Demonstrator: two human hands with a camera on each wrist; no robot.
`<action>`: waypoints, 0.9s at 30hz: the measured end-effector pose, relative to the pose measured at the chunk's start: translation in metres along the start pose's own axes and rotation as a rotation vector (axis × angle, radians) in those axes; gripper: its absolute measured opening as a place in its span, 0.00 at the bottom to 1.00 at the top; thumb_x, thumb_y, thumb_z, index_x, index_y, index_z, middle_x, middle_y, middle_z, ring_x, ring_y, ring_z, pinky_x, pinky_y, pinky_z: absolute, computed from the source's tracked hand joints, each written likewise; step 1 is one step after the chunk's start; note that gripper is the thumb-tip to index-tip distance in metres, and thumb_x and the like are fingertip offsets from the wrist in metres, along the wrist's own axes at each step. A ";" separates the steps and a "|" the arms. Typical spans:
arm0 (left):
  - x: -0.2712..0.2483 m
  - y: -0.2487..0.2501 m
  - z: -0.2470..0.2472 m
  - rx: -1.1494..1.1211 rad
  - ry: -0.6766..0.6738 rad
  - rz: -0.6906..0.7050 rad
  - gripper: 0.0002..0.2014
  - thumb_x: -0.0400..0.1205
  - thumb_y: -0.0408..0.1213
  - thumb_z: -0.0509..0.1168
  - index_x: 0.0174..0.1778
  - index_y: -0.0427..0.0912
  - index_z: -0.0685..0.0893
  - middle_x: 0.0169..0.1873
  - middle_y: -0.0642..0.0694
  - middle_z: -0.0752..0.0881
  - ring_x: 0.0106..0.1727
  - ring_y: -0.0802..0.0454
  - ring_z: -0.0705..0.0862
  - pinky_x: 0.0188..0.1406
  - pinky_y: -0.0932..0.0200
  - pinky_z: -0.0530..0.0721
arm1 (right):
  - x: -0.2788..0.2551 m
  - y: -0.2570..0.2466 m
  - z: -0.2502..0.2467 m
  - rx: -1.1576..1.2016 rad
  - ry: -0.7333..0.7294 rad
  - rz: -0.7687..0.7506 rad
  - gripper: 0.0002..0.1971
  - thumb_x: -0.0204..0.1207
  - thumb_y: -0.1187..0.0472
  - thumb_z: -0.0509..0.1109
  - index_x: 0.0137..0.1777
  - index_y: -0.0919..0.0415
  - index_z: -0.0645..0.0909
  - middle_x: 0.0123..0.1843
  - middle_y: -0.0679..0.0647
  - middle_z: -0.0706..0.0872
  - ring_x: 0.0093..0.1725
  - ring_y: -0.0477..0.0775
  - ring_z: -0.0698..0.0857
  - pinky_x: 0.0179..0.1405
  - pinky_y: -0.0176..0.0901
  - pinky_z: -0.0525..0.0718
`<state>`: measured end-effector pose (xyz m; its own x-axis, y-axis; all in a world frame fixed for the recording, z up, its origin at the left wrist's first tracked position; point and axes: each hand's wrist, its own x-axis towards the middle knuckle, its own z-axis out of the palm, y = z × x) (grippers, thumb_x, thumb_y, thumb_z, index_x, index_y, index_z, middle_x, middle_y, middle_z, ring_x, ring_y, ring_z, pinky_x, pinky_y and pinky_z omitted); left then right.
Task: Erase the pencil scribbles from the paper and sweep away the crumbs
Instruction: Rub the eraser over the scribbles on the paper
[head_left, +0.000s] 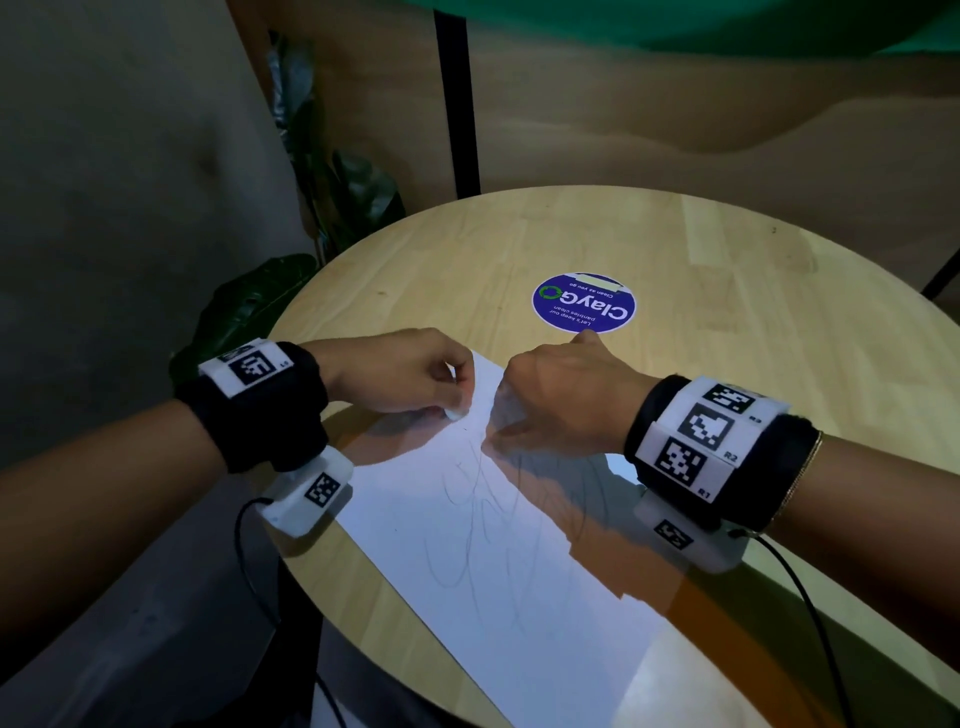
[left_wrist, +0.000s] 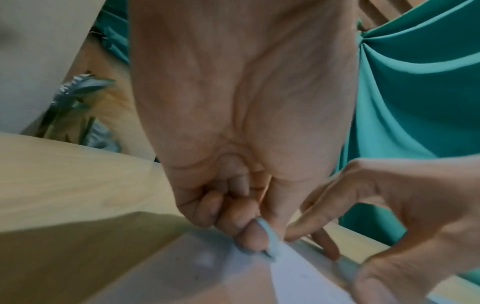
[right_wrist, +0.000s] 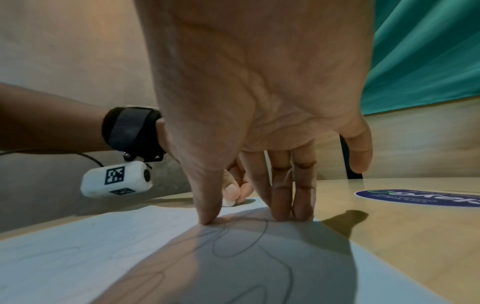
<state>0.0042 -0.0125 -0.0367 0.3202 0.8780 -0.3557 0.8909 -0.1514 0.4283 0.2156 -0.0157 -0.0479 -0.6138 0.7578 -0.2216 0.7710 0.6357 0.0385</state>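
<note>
Paper (head_left: 498, 561), a white sheet, lies slantwise on the round wooden bench (head_left: 727, 312), its near corner reaching past the bench edge. Faint pencil scribbles (head_left: 483, 525) loop across its middle, on the near side of both hands.

The left hand (head_left: 400, 374) has its grip closed on a small white eraser (head_left: 453, 414), pinched between curled fingers and thumb, with the eraser's lower end down on the paper near the sheet's far corner. In the left wrist view the eraser (left_wrist: 270, 236) shows as a pale sliver squeezed between the fingertips (left_wrist: 253, 236), touching the sheet.

The right hand (head_left: 566, 395) sits just to the right of that grip, holding nothing, its fingers straight and spread. In the right wrist view its fingertips (right_wrist: 280, 211) press down on the paper beside the scribbles (right_wrist: 241, 236), the thumb lifted off to the side. The eraser (right_wrist: 228, 202) is visible beyond those fingers, close by but apart from them.

Beyond the right hand, a round blue ClayGo sticker (head_left: 584, 303) lies flat on the bench. Dark green plant leaves (head_left: 249, 306) stand past the bench edge, to the left of the left hand.
</note>
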 end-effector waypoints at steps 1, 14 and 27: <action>0.001 0.000 0.001 0.005 0.019 -0.002 0.05 0.89 0.41 0.71 0.51 0.47 0.91 0.39 0.56 0.94 0.39 0.64 0.89 0.40 0.68 0.84 | 0.000 0.000 0.001 -0.002 -0.001 -0.001 0.26 0.81 0.27 0.67 0.60 0.49 0.85 0.43 0.47 0.81 0.49 0.59 0.83 0.58 0.58 0.69; 0.000 0.003 0.003 -0.020 0.144 0.011 0.04 0.89 0.43 0.71 0.52 0.49 0.89 0.40 0.54 0.95 0.41 0.60 0.90 0.41 0.62 0.83 | 0.003 0.002 0.002 0.050 0.053 -0.012 0.27 0.77 0.27 0.72 0.53 0.51 0.87 0.50 0.47 0.83 0.51 0.57 0.84 0.60 0.60 0.72; -0.003 -0.006 -0.002 0.213 0.142 0.006 0.04 0.92 0.44 0.67 0.54 0.54 0.87 0.47 0.54 0.92 0.52 0.52 0.88 0.52 0.50 0.87 | 0.011 0.009 0.001 0.136 -0.207 -0.082 0.38 0.83 0.27 0.64 0.85 0.49 0.71 0.97 0.46 0.48 0.94 0.49 0.49 0.82 0.86 0.57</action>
<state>-0.0025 -0.0128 -0.0361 0.2905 0.9296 -0.2270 0.9417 -0.2357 0.2399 0.2163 -0.0017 -0.0506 -0.6381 0.6492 -0.4140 0.7443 0.6577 -0.1158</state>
